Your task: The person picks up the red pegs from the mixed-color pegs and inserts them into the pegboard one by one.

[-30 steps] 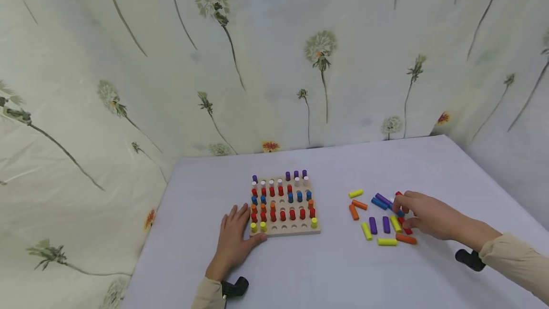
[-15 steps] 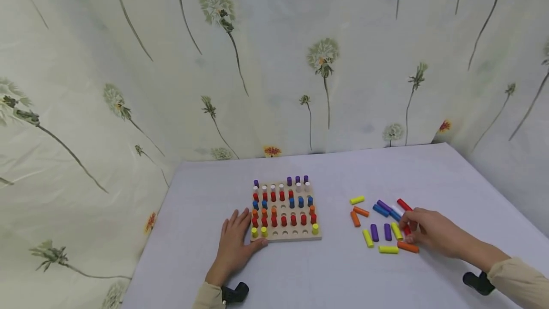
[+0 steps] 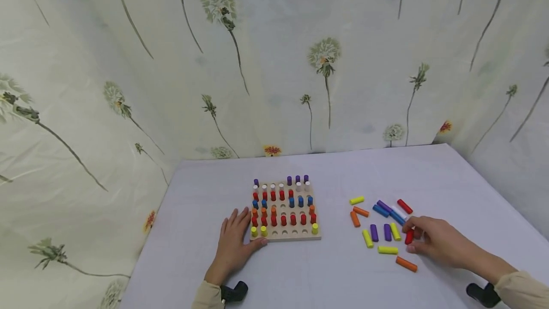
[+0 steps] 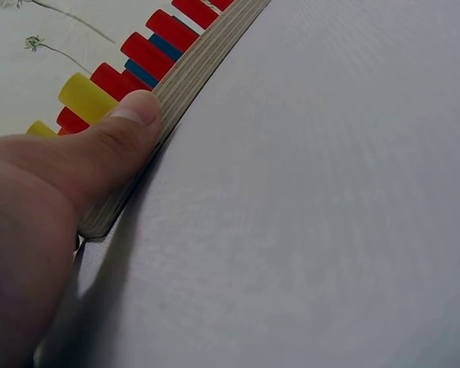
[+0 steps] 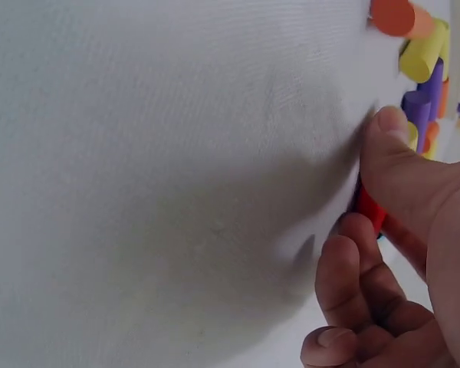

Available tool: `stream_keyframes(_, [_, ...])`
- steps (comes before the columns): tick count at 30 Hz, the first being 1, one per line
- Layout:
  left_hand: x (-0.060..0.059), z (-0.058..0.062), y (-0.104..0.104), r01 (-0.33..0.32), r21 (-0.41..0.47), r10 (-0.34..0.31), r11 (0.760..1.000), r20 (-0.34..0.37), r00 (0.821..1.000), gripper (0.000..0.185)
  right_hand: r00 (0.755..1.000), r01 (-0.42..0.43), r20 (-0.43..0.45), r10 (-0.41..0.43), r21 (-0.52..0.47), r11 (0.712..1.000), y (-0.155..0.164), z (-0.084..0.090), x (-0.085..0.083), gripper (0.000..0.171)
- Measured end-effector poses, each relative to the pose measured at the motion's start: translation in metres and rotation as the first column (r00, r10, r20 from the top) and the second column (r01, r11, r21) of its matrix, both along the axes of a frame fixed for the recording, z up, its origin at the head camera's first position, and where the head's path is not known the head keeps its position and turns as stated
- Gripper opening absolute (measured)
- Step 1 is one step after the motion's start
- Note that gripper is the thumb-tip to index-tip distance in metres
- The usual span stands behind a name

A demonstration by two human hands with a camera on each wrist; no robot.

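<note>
Two hands are at work on a white table (image 3: 326,275) backed by a cloth printed with dandelions; no writing or label can be read on anything. The only holder in sight is a pale wooden pegboard (image 3: 285,236), its holes mostly filled with upright pegs: purple and white at the far rows, then red and blue, orange and red nearer, and three yellow pegs in the near row, where several holes stand bare. The left hand (image 3: 233,244) lies flat on the table just left of the board, fingers straight, thumb pressed against the board's near left corner; the left wrist view shows that thumb (image 4: 111,146) against the layered edge. The right hand (image 3: 433,241) pinches a red peg (image 3: 409,236) between thumb and curled fingers, at the table surface on the right edge of the loose pegs. Those lie well right of the board: a yellow peg (image 3: 388,250) and an orange peg (image 3: 406,264) nearest the hand, with purple, blue, yellow, orange and red ones beyond
</note>
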State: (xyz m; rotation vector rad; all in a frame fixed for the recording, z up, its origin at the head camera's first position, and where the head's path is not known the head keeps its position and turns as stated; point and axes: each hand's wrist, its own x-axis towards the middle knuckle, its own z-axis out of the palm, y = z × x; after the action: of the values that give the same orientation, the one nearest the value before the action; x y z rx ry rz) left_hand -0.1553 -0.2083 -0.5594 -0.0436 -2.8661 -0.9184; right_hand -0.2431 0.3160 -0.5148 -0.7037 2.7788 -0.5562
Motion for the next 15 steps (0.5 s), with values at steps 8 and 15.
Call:
stream_keyframes(8, [-0.0007,-0.0011,0.0005,0.000,-0.016,0.000,1.000,0.002,1.000,0.091,0.998,0.053,-0.014,-0.053,0.004,0.999,0.0046,-0.0029,0.0050,0.041])
stream_keyframes(15, [-0.0009,-0.0006,0.0004,-0.003,-0.020,0.003,1.000,0.000,1.000,0.091,0.993,0.039,-0.116,-0.037,0.013,0.999,0.0057,0.0011,0.0080,0.016])
